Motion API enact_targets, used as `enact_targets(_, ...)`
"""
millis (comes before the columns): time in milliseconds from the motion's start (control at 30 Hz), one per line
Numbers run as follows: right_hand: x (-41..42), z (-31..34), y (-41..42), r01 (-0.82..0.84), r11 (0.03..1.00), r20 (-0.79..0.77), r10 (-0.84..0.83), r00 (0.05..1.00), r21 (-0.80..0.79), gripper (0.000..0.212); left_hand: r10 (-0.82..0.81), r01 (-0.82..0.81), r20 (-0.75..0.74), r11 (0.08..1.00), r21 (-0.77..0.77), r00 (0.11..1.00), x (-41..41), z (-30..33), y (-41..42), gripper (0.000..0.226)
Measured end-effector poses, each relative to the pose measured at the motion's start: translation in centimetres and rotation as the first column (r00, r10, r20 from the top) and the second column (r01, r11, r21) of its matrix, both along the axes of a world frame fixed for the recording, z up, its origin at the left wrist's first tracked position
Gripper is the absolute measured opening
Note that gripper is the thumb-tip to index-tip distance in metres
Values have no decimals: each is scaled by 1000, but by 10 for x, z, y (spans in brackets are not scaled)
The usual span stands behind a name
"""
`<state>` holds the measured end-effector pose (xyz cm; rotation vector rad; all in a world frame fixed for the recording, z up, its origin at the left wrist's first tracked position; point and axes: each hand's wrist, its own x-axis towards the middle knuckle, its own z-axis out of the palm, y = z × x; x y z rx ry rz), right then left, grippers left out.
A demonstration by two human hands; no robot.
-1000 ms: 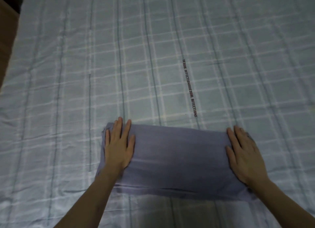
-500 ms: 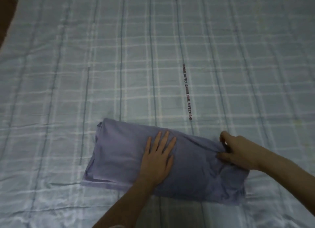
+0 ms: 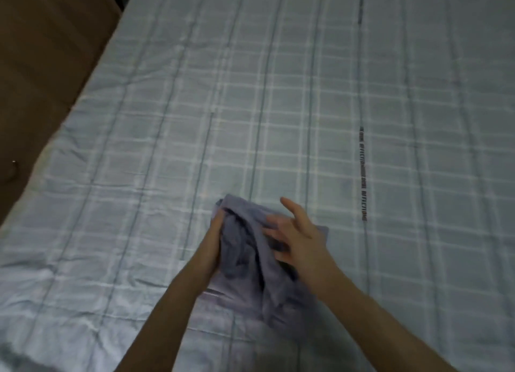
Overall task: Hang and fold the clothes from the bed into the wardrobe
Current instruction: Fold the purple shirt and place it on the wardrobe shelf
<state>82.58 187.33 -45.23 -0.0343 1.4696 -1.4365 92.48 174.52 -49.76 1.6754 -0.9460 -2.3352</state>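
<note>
Left hand (image 3: 216, 239) curled round purple cloth (image 3: 239, 260), right hand (image 3: 302, 242) spread on it; "AFFECTION" lettering (image 3: 363, 201) on checked sheet (image 3: 278, 107).

Your cloth (image 3: 239, 249) is plain dusty lavender; the bedsheet (image 3: 278, 93) is pale blue-grey, checked in white and dark lines, with black lettering (image 3: 362, 176) at 3 o'clock; brown surface (image 3: 47, 51) at 10 o'clock.

The left forearm (image 3: 172, 302) and right forearm (image 3: 370, 310) are slim and bare from the wrist down to the lower edge of view. The bare left hand (image 3: 216, 240) shows at the left side of the lilac cloth (image 3: 245, 291). The bare right hand (image 3: 295, 238) shows over its right part, fingers (image 3: 289, 208) blurred.
</note>
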Motion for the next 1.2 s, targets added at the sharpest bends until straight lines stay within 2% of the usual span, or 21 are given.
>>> enact_targets(33, 8, -13, 8, -37, 998, -207, 45, 977, 43, 32, -76, 78, 97, 997, -19, 992, 9, -3, -7, 57)
enact_targets(67, 13, -23, 19, -77, 988, -412, 127, 902, 136, 28, -190, 196, 132, 980, -39, 973, 16, -10, -10, 44)
enact_targets(100, 18, -35, 31, -101, 962, -533, 225, 816, 252, 24, -227, 235, 130, 971, -42, 965, 23, -19, -11, 36)
enact_targets(167, 32, -47, 49, -193, 912, -530, 371, 763, 362, 20, -345, 378, 196, 910, -170, 918, 35, -18, -12, 48)
enact_targets(233, 53, -56, 57, -323, 863, -534, 496, 685, 388, 15, -425, 547, 367, 760, -352, 827, 32, -18, -7, 67)
enact_targets(300, 73, -68, 56, -362, 860, -604, 511, 612, 360, 25, -410, 563, 400, 705, -431, 820, 24, -14, -2, 74)
enact_targets(367, 88, -71, 48, -379, 844, -601, 537, 593, 380, 39, -432, 569, 372, 653, -500, 822, 20, -17, 0, 67)
enact_targets(433, 95, -66, 38, -282, 845, -701, 535, 472, 455, 36, -498, 591, 326, 602, -537, 804, 22, -21, -3, 48)
enact_targets(500, 94, -57, 27, -103, 808, -752, 580, 313, 580, 27, -549, 610, 290, 596, -522, 784, 26, -27, -9, 46)
enact_targets(533, 93, -57, 23, -34, 791, -748, 591, 301, 611, 23, -562, 618, 279, 608, -499, 779, 28, -30, -11, 48)
enact_targets(600, 100, -55, 13, -46, 827, -764, 538, 357, 561, 13, -566, 637, 304, 604, -479, 766, 27, -34, -16, 54)
enact_targets(700, 120, -44, -10, -232, 922, -667, 386, 638, 311, 6, -583, 691, 381, 521, -501, 717, 21, -30, -24, 33)
enact_targets(767, 129, -38, -18, -327, 931, -581, 356, 731, 160, 7, -508, 700, 484, 463, -543, 712, 17, -18, -32, 29)
enact_targets(800, 129, -36, -18, -368, 916, -591, 387, 707, 160, 8, -442, 676, 513, 433, -597, 736, 18, -13, -35, 32)
enact_targets(833, 122, -31, -17, -354, 916, -659, 386, 646, 189, 16, -364, 641, 533, 336, -690, 764, 20, -11, -37, 35)
enact_targets(900, 106, -27, -9, -92, 976, -756, 211, 619, 198, 19, -323, 592, 569, -34, -805, 756, 22, -10, -36, 34)
enact_targets(933, 97, -33, -1, 67, 980, -779, 108, 617, 189, 12, -417, 543, 571, -198, -816, 707, 22, -9, -31, 30)
enact_targets(1000, 79, -39, 11, 210, 957, -762, 17, 647, 200, 9, -673, 402, 575, -417, -815, 466, 24, -11, -18, 26)
enact_targets(1067, 58, -51, 26, 171, 945, -753, 105, 649, 279, 9, -761, 384, 620, -523, -761, 191, 32, -19, -12, 27)
enact_targets(1100, 47, -57, 33, 114, 938, -731, 175, 660, 328, 11, -755, 384, 648, -571, -726, 104, 37, -22, -13, 25)
enact_targets(1200, 21, -74, 43, -4, 862, -664, 393, 636, 506, 20, -697, 381, 717, -670, -637, -27, 51, -17, -25, 18)
